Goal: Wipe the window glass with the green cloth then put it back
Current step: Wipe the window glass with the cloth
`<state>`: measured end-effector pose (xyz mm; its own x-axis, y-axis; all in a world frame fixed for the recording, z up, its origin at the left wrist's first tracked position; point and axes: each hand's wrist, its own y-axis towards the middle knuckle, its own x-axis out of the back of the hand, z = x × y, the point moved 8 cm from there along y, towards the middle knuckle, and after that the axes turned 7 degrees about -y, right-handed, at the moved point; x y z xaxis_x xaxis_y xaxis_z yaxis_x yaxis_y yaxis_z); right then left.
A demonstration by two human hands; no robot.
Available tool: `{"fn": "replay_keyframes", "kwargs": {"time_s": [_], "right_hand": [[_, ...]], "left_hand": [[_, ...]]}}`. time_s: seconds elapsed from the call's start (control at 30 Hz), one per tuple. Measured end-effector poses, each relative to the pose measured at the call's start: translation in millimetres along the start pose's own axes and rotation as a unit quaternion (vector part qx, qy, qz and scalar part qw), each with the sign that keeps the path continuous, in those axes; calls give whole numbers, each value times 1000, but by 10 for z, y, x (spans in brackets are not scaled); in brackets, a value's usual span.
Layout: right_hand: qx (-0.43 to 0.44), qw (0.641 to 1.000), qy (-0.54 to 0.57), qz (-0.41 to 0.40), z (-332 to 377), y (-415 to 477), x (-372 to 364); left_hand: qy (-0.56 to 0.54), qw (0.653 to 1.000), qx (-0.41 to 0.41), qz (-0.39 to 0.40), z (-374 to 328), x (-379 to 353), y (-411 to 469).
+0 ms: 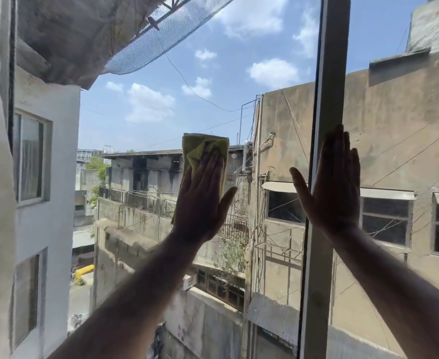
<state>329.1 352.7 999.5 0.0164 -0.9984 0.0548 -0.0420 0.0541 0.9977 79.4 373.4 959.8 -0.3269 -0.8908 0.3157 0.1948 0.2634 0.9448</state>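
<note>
Cloth (200,149), green and folded, lies pressed on glass (148,104) under flat, spread left hand (202,200).

Both bare arms reach up and forward, the left hand (202,196) pressed flat with fingers together (thumb splayed), the right hand (335,185) likewise flat.

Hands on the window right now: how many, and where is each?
2. The left hand lies flat on the green cloth, pressing it against the glass. The right hand is spread bare over the window frame.
</note>
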Motion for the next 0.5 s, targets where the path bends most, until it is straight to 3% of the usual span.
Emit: {"fn": "replay_keyframes", "kwargs": {"time_s": [0.23, 0.37, 0.5], "right_hand": [[0, 1000, 5, -2, -1, 5, -16], [1, 1000, 0, 9, 2, -4, -25], [-1, 1000, 6, 21, 26, -2, -1]], "left_hand": [[25, 995, 79, -54, 250, 385, 970], [14, 996, 67, -56, 167, 142, 348], [43, 999, -7, 1, 6, -134, -401]]}}
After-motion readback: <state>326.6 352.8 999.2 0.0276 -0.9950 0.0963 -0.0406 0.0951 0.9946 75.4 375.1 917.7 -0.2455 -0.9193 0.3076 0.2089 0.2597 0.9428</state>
